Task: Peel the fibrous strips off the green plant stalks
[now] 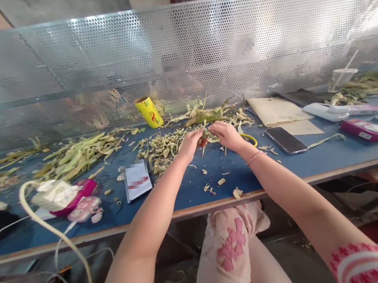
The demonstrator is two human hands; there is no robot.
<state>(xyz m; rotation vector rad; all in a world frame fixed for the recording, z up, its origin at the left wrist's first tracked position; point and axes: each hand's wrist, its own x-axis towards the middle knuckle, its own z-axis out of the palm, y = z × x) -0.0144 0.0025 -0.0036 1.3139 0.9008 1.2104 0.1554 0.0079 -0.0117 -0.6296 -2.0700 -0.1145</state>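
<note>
My left hand (191,144) and my right hand (226,135) are close together above the middle of the blue table (182,191). Both have their fingers closed in a pinch around a small piece of dried greenish plant (205,132), mostly hidden between them. Just left of my left hand spreads a pile of small, curled dried plant bits (160,151). Behind both hands lie longer pale-green leaves or husks (209,113). A yellow ring-shaped item (250,138) shows partly beside my right wrist.
A yellow tube (150,113) leans behind the pile. Leaf strips (78,157) lie left. A small screen (138,180) and a phone (286,140) flank my arms. A tissue pack (63,196) and a cable (55,230) are left. Perforated metal (196,42) rises behind.
</note>
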